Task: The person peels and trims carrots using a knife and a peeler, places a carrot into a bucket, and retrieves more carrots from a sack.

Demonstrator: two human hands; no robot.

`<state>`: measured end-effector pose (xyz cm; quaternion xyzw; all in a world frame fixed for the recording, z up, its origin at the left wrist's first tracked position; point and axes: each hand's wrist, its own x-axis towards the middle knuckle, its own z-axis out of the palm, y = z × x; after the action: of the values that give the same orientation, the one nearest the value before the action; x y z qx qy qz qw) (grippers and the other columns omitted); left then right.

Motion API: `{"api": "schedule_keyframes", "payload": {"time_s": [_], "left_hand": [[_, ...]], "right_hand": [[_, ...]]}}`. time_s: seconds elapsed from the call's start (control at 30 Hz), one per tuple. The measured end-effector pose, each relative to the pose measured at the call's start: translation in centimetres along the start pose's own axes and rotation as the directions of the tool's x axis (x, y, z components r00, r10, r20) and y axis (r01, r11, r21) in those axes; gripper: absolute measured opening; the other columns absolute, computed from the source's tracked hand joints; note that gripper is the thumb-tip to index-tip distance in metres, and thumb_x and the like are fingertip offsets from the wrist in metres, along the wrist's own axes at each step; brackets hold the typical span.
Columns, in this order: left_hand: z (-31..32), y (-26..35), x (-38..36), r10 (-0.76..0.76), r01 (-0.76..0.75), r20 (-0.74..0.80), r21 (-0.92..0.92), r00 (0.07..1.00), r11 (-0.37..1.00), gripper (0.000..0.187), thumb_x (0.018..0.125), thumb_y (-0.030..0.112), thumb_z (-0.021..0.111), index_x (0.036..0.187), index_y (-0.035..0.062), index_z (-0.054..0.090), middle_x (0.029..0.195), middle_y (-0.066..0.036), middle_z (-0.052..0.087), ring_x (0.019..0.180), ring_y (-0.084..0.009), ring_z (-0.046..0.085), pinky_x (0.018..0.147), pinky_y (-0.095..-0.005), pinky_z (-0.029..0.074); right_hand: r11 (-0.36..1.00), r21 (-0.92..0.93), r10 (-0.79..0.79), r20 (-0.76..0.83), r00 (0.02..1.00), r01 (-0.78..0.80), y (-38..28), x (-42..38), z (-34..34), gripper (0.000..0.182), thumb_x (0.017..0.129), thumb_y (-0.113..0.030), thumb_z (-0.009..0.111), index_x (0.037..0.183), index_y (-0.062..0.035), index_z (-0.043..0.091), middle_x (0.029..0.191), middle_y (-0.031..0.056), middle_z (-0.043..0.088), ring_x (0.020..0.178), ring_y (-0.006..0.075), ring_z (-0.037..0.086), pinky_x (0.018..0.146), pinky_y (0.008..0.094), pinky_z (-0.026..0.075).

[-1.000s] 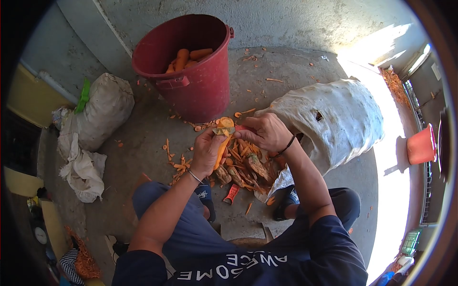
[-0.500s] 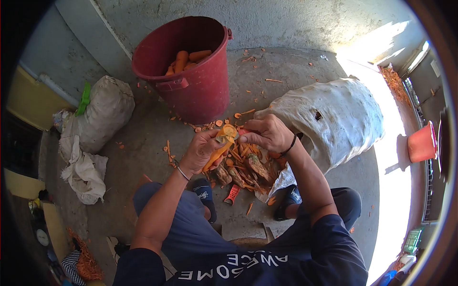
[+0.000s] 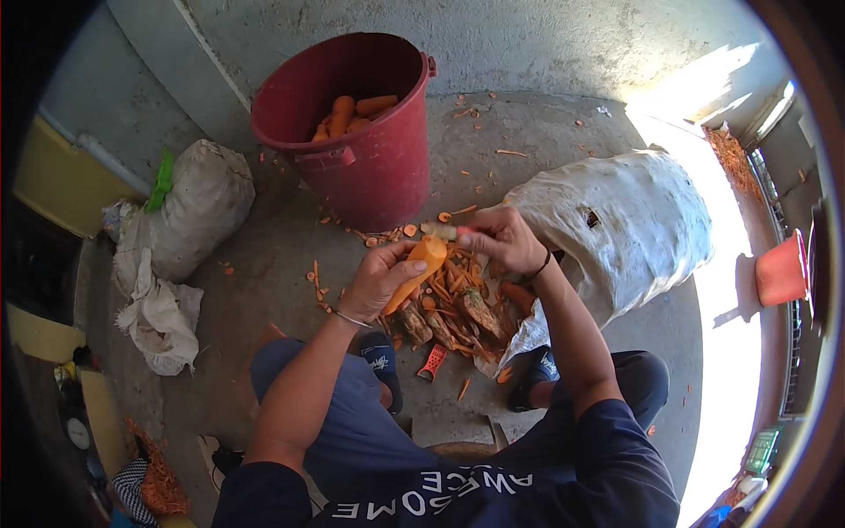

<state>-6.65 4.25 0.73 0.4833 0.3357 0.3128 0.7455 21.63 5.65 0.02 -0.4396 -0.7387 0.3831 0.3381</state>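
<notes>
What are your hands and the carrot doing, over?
Left hand: grip on carrot. Right hand: grip on small tool, near carrot's upper end. Peelings on floor below; nothing seen between tool and carrot.

White "AWESOME" reads upside down on the dark shirt [image 3: 563,493], nearby letters only partly legible; white script on the dark sandal [image 3: 379,359] too small to read.

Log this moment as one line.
left hand: holds carrot | right hand: grips blurred red-handled tool near carrot's cut end | maroon bucket: carrots inside | floor: peelings
</notes>
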Motion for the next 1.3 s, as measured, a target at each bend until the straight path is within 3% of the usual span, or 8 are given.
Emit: {"api": "schedule_keyframes", "payload": {"time_s": [0.03,0.2,0.47,0.63,0.73,0.93,1.13,1.3], "left_hand": [[-0.1,0.1,0.0,0.001,-0.001,0.001,0.002,1.0,1.0,0.039,0.101,0.024,0.071,0.13,-0.0011,0.064,0.091,-0.006,0.069,0.061,-0.0073,0.064,0.048,-0.0205,0.051],[-0.5,-0.2,-0.1,0.003,0.004,0.076,-0.091,0.997,0.996,0.039,0.102,0.019,0.067,0.133,-0.0041,0.063,0.094,-0.013,0.07,0.061,-0.015,0.066,0.047,-0.0264,0.051],[0.1,1.2,-0.7,-0.04,0.038,0.095,0.021,0.995,0.999,0.039,0.101,0.018,0.067,0.133,-0.0043,0.065,0.087,-0.011,0.069,0.06,-0.0109,0.063,0.048,-0.0255,0.051],[0.5,1.4,-0.8,-0.024,0.016,0.087,0.092,0.996,0.996,0.04,0.099,0.016,0.067,0.133,-0.0042,0.066,0.086,-0.01,0.069,0.06,-0.009,0.061,0.048,-0.0239,0.048],[0.3,0.9,-0.8,0.017,-0.021,0.044,0.088,0.999,0.996,0.043,0.1,0.027,0.073,0.131,-0.0034,0.069,0.083,-0.003,0.068,0.056,-0.004,0.058,0.047,-0.0187,0.047],[0.9,1.7,-0.8,0.004,-0.006,0.029,0.079,1.0,0.997,0.047,0.099,0.03,0.075,0.132,-0.0033,0.069,0.084,-0.001,0.068,0.057,-0.0028,0.058,0.049,-0.0186,0.046],[0.7,0.9,-0.7,0.069,-0.079,0.058,0.179,0.996,0.981,0.043,0.098,0.02,0.072,0.133,-0.0037,0.067,0.078,-0.005,0.068,0.057,-0.0071,0.059,0.047,-0.0215,0.045],[1.1,1.2,-0.6,0.054,-0.052,-0.003,0.2,0.999,0.978,0.04,0.101,0.024,0.072,0.132,-0.0028,0.07,0.085,0.002,0.067,0.06,-0.0004,0.055,0.052,-0.0181,0.045]], "right_hand": [[0.982,0.001,-0.186,-0.03,0.982,0.186,-1.3,0.0,0.1,0.042,0.094,-0.04,0.079,0.095,0.0023,0.077,0.068,0.0133,0.066,0.06,0.0204,0.063,0.059,0.0364,0.047],[0.962,-0.156,-0.221,0.028,0.975,0.222,-3.1,-0.6,0.3,0.041,0.092,-0.042,0.08,0.093,-0.0012,0.078,0.064,0.0138,0.063,0.057,0.0278,0.062,0.056,0.0394,0.046],[0.913,-0.289,-0.269,0.102,0.958,0.287,-3.9,-0.5,-0.5,0.041,0.092,-0.045,0.08,0.09,-0.0035,0.078,0.065,0.0133,0.066,0.058,0.0297,0.065,0.057,0.0416,0.048],[0.994,-0.097,0.049,-0.095,0.994,-0.059,-1.8,-0.4,-1.2,0.044,0.094,-0.046,0.077,0.087,-0.003,0.078,0.068,0.0127,0.069,0.061,0.0282,0.066,0.059,0.0391,0.05],[0.983,-0.009,-0.185,-0.005,0.983,0.185,-2.1,-0.6,-0.8,0.044,0.094,-0.046,0.077,0.089,-0.0024,0.079,0.068,0.0133,0.069,0.061,0.0289,0.065,0.06,0.0381,0.05],[0.936,-0.311,-0.125,0.145,0.981,0.165,-3.9,-0.4,-1.1,0.046,0.093,-0.047,0.077,0.096,-0.0016,0.079,0.071,0.0144,0.07,0.063,0.0318,0.066,0.062,0.0376,0.052],[0.983,-0.164,0.071,-0.067,0.995,-0.081,-2.5,-0.5,-1.4,0.047,0.094,-0.048,0.076,0.099,-0.0009,0.079,0.075,0.0151,0.073,0.067,0.0332,0.07,0.066,0.0395,0.054],[0.968,-0.176,-0.171,0.049,0.984,0.177,-4.2,-0.8,0.0,0.042,0.091,-0.041,0.082,0.088,0.0002,0.076,0.065,0.0136,0.059,0.058,0.0267,0.059,0.057,0.0395,0.043]]}}
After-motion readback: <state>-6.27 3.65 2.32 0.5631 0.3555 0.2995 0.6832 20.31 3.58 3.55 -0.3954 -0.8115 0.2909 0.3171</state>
